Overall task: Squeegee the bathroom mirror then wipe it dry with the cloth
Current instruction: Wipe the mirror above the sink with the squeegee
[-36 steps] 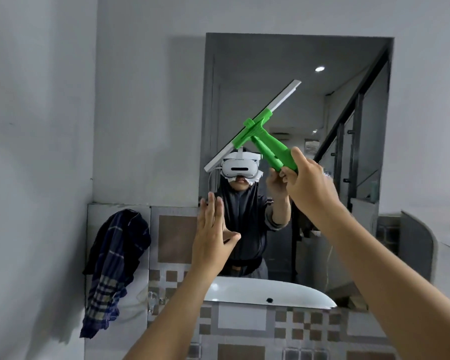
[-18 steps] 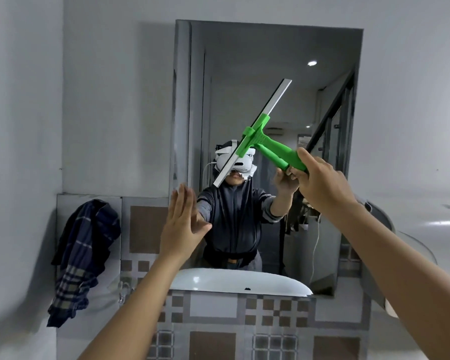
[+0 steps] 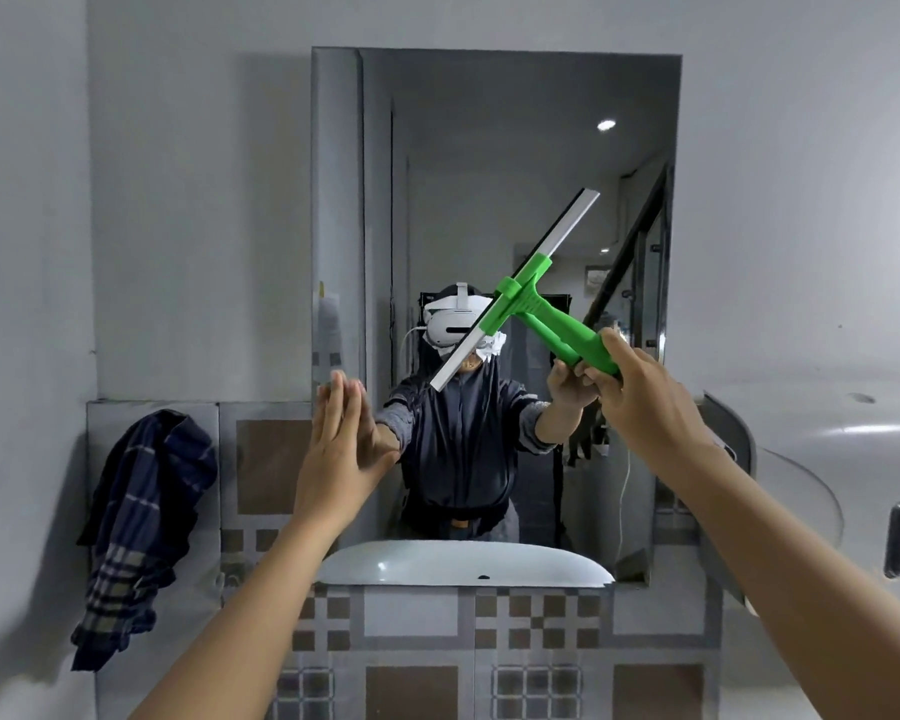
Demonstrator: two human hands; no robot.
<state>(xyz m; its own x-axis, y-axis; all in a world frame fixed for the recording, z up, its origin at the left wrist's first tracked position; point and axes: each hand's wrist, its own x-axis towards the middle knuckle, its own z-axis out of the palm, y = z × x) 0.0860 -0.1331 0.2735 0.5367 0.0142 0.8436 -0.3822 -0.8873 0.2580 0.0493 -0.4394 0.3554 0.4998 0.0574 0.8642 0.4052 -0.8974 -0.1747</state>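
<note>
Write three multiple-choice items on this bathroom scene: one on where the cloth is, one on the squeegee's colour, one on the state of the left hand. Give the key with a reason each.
1. Where is the cloth?
A. hanging on the wall left of the mirror
B. in the sink
C. in the left hand

2. What colour is the handle of the squeegee?
A. blue
B. green
C. red

3. How is the left hand?
A. closed on the cloth
B. gripping the squeegee
C. open and flat, holding nothing

Key: 1 A, the checked cloth hangs against the tiles left of the glass. 2 B, the handle in the right hand is bright green. 3 C, its fingers are straight and together, empty.
</note>
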